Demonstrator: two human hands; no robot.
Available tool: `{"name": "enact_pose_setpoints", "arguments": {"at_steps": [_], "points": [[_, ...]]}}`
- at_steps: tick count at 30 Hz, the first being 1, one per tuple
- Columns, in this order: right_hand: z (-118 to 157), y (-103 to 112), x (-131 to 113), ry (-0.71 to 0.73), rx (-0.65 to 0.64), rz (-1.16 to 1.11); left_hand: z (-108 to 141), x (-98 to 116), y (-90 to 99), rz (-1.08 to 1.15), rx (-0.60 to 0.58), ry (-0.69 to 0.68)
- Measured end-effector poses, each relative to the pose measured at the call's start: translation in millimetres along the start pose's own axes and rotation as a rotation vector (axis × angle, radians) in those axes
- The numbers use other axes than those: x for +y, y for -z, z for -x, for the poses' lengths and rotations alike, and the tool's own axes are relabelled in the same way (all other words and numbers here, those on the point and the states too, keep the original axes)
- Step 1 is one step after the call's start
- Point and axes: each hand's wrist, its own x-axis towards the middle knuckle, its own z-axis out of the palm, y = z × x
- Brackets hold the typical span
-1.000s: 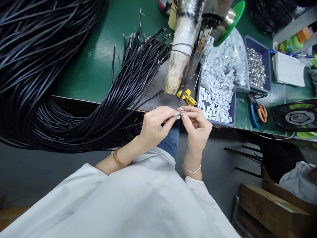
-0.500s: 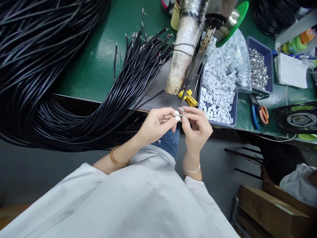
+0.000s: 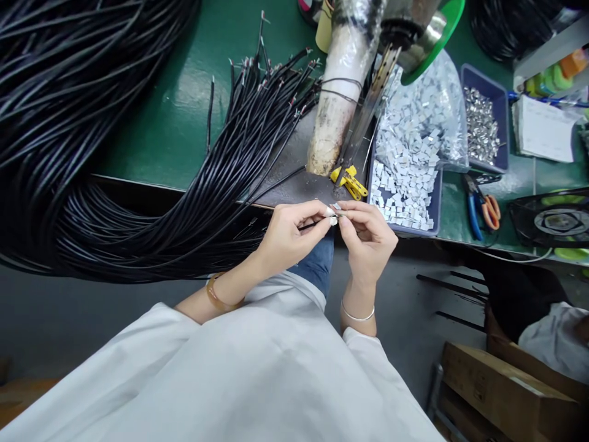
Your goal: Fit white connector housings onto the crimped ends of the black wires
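At the bench's front edge, fingertips of both hands meet. My left hand (image 3: 294,236) is closed in a pinch around a black cable (image 3: 305,227), with white coverings on its thumb and index fingertips. My right hand (image 3: 368,236) pinches at the cable's end, where thin wires seem to lie between thumb and fingers. A small pale, shiny piece (image 3: 335,207) shows at the right fingertips; its kind is too small to make out. Beyond the hands lies a yellow cutter-like tool (image 3: 350,182). A large bundle of black cables (image 3: 193,215) with stripped ends hangs over the edge at left.
A blue tray (image 3: 416,231) of small pale pieces stands right of the hands, partly under a plastic bag (image 3: 453,132). Behind it is a bin (image 3: 501,144) of metal parts. Pliers (image 3: 481,209) lie farther right. A wrapped tube (image 3: 329,129) slants down over the bench.
My two hands have drawn slightly closer at the fingertips and shifted a little right. A black cable length now shows within the left hand.
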Motion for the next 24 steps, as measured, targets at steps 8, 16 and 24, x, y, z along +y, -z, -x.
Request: {"name": "enact_pose_setpoints", "arguments": {"at_steps": [8, 16, 24], "points": [[0, 6, -2, 0.048, -0.025, 0.102, 2, -6, -0.7, -0.156, 0.026, -0.104], [-2, 8, -2, 0.091, -0.044, 0.104, 2, -3, 0.2, -0.204, 0.02, -0.204], [-4, 21, -12, 0.223, -0.165, 0.392, 2, -9, 0.9, -0.627, -0.021, -0.409]]}}
